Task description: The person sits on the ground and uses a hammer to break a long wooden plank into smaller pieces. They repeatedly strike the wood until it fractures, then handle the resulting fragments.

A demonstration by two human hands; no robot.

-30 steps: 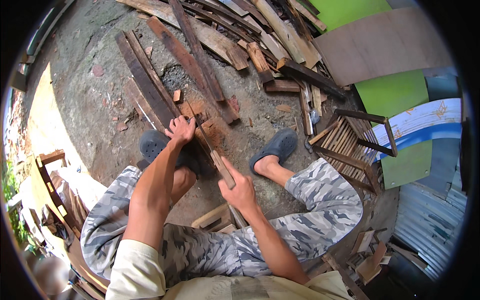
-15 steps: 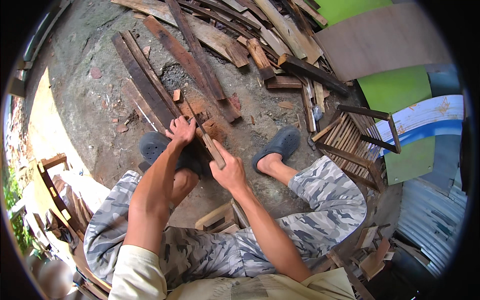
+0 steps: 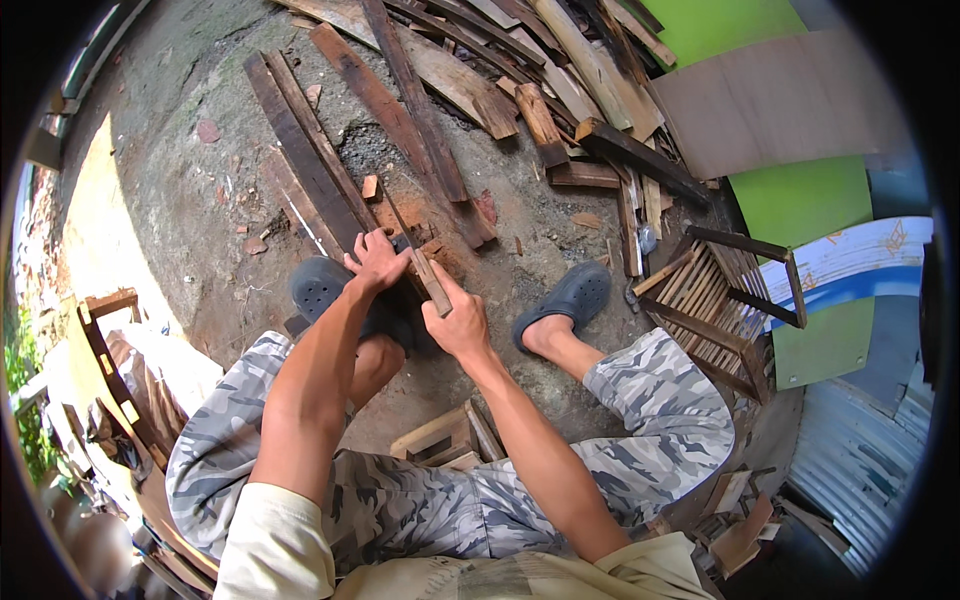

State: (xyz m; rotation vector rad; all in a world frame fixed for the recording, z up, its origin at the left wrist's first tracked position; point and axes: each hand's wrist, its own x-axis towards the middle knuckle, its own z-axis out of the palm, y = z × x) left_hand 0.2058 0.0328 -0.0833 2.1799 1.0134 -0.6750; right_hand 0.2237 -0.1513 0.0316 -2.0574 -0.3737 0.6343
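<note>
My right hand [image 3: 457, 320] is wrapped round the wooden handle of a handsaw [image 3: 431, 283], index finger stretched along it. Its thin dark blade points away from me and passes close beside my left hand [image 3: 378, 261]. That hand rests with fingers spread on the near end of a dark wooden plank [image 3: 312, 150], by my left shoe [image 3: 322, 287]. Where the blade meets the wood is hidden by my hands. Reddish sawdust [image 3: 408, 212] covers the ground around the blade, with a small wood block [image 3: 371, 187] next to it.
Long reddish boards [image 3: 385, 112] lie beyond the plank, before a heap of scrap wood [image 3: 560, 60]. To the right stands a slatted wooden frame [image 3: 715, 300] near corrugated metal sheets [image 3: 850, 440]. A small wooden frame [image 3: 445, 437] sits between my legs. My right shoe [image 3: 567, 302] is on the ground.
The handsaw and my right hand have moved a little away from me, toward my left hand. My left hand stays on the plank. The whole view has shifted slightly.
</note>
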